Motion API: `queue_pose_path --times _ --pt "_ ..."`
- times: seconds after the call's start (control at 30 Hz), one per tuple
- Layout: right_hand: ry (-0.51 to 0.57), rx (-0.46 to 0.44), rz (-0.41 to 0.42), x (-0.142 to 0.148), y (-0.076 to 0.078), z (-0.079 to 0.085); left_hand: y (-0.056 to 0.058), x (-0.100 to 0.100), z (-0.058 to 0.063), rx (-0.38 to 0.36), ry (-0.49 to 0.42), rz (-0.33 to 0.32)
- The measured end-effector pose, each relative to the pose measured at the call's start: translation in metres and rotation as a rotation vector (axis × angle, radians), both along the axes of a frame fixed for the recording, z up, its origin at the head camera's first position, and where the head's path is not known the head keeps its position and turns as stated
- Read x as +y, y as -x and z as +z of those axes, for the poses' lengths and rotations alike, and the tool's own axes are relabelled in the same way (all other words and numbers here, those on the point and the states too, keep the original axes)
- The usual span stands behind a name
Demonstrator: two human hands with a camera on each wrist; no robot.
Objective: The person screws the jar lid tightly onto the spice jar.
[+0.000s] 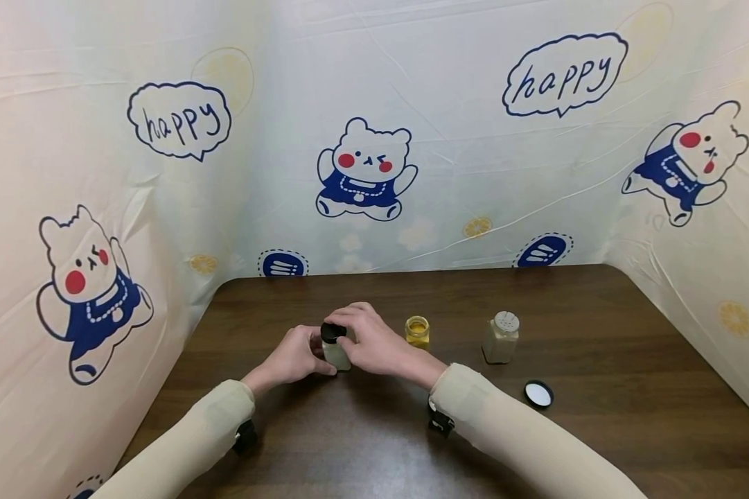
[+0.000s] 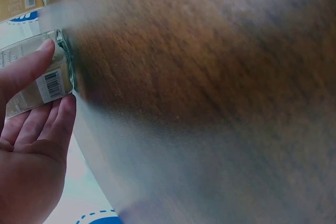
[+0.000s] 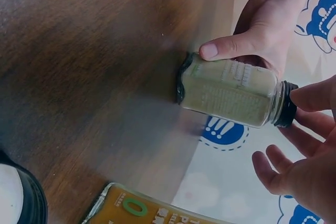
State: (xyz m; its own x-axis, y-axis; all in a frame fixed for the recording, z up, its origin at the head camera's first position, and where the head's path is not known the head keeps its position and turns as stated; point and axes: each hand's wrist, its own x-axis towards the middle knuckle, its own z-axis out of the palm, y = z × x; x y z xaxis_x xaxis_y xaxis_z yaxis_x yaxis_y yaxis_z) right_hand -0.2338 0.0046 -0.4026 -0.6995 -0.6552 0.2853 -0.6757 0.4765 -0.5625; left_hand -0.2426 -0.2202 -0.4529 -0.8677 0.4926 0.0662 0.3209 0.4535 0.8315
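A square glass jar of pale greenish powder with a black lid stands on the table left of centre. My left hand grips its body, with the thumb on one side near the base and the fingers on the other. In the left wrist view, a barcode label shows on the jar. From the right, my right hand holds the lid between thumb and fingers. The right wrist view shows the lid on the jar's neck, with two fingers off to the side. How tight the lid sits, I cannot tell.
Right of the hands stands a small jar of yellow contents, its top uncovered. Farther right is a glass shaker with a perforated top. A loose black lid lies white inside up near it. A printed curtain surrounds the wooden table.
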Motion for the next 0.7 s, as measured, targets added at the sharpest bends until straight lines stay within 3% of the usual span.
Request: queue_pose_path --times 0.7 --pt "-0.088 0.067 -0.126 -0.0032 -0.0014 -0.0003 0.0024 -0.0003 -0.0033 0.027 0.036 0.004"
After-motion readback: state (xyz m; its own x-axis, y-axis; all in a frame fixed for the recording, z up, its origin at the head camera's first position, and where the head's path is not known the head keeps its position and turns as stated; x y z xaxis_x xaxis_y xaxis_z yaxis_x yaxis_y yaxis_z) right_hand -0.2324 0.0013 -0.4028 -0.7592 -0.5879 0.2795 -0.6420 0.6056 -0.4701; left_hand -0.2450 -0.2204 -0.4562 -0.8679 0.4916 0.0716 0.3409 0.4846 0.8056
